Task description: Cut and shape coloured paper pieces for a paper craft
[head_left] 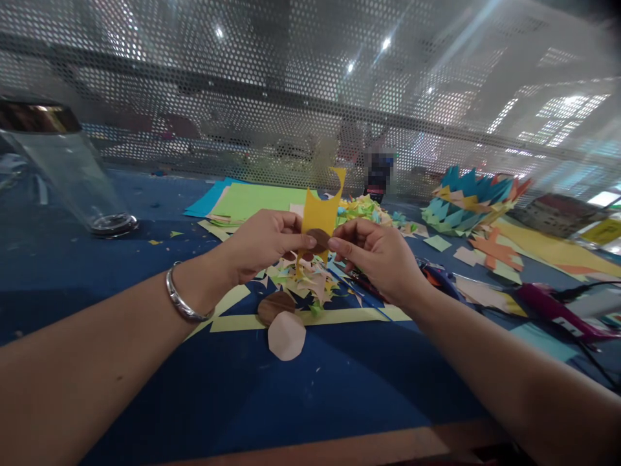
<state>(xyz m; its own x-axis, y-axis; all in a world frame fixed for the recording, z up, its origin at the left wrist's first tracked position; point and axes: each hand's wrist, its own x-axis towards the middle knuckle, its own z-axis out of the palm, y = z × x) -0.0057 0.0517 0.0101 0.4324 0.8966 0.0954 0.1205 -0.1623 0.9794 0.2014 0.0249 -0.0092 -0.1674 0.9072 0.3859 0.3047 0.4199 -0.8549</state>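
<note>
Between my two hands, above the table, is a piece of yellow paper (321, 215) with curved cut-outs along its edges. A small brown wooden disc (318, 240) lies against its lower part. My left hand (272, 243) pinches the paper and disc from the left side. From the right, my right hand (371, 255) closes thumb and fingers at the disc's edge and the paper. Below them, on the table, a second brown disc (276, 307) is partly covered by a pale pink paper piece (286, 336) with a roughly round, many-sided outline.
Paper scraps (310, 278) are heaped behind the discs. Green sheets (266, 199) are stacked at the back, beside a scrap pile (361, 210). A glass bottle (82, 168) stands left. At right are a spiky paper bowl (470, 200) and a magenta corded tool (563, 314).
</note>
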